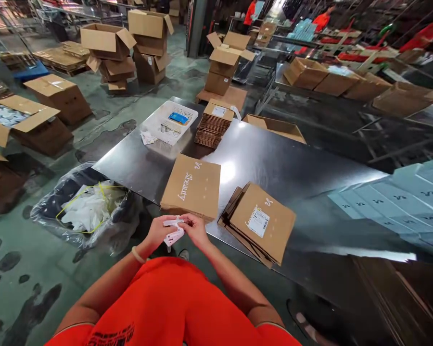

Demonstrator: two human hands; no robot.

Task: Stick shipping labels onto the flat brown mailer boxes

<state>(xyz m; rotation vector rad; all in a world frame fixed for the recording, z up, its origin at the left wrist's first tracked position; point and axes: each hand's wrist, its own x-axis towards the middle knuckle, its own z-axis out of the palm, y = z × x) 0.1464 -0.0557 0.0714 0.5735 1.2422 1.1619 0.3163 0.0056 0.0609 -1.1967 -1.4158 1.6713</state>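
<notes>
Both my hands are in front of my body, just off the table's near edge. My left hand (159,231) pinches one side of a small white printed label sheet (175,235). On its upper right part, my right hand (195,228) is closed with fingertips together. Just beyond the hands lies a stack of flat brown cartons (193,185) with white lettering. To the right, a second, fanned stack of flat cartons (274,223) overhangs the edge, and a white shipping label (259,222) is stuck on its top carton.
The metal table (274,154) carries a white plastic basket (159,117) with a blue packet (179,117), and a bundle of folded cardboard (212,127). Pale blue boxes (393,197) are stacked at right. A lined waste bin (46,211) with white scraps stands left. Open cartons (101,38) stand behind.
</notes>
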